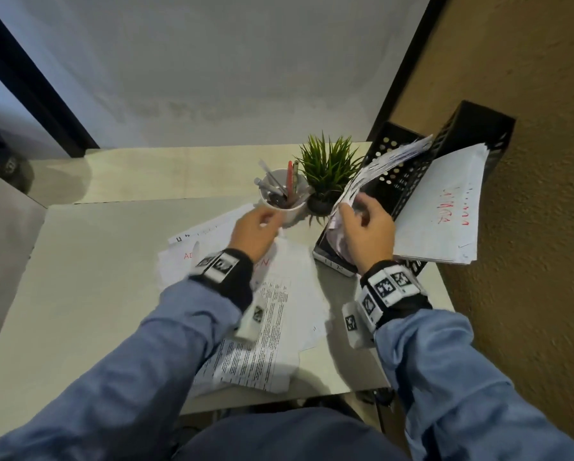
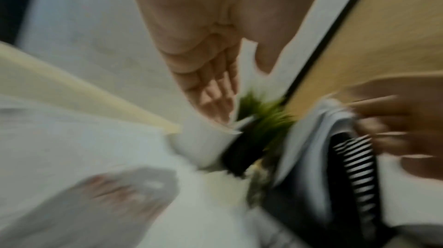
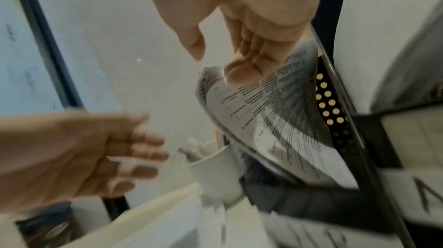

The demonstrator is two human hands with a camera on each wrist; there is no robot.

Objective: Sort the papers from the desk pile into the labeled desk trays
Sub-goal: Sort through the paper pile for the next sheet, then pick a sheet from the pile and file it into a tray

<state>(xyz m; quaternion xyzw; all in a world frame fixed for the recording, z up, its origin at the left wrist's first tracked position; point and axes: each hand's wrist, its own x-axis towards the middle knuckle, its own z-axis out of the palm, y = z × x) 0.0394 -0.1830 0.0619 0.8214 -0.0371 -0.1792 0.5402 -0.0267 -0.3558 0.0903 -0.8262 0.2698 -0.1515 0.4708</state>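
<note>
A loose pile of printed sheets [image 1: 279, 294] lies on the desk under my forearms. My left hand [image 1: 272, 221] hovers over its far end beside the white cup, fingers straight and holding nothing; the left wrist view, though blurred, shows the same hand [image 2: 230, 89]. My right hand [image 1: 355, 207] rests with straight fingers against a curved stack of printed papers [image 1: 378, 164] standing in the nearer black perforated tray [image 1: 395, 191]. In the right wrist view the fingers [image 3: 249, 66] lie flat on those papers [image 3: 275, 112], the thumb held apart.
A second black tray [image 1: 471, 128] to the right holds white sheets with red writing [image 1: 445, 211]. A white cup of pens [image 1: 282, 197] and a small potted plant [image 1: 328, 168] stand between my hands. A brown wall [image 1: 528, 227] borders the desk's right side.
</note>
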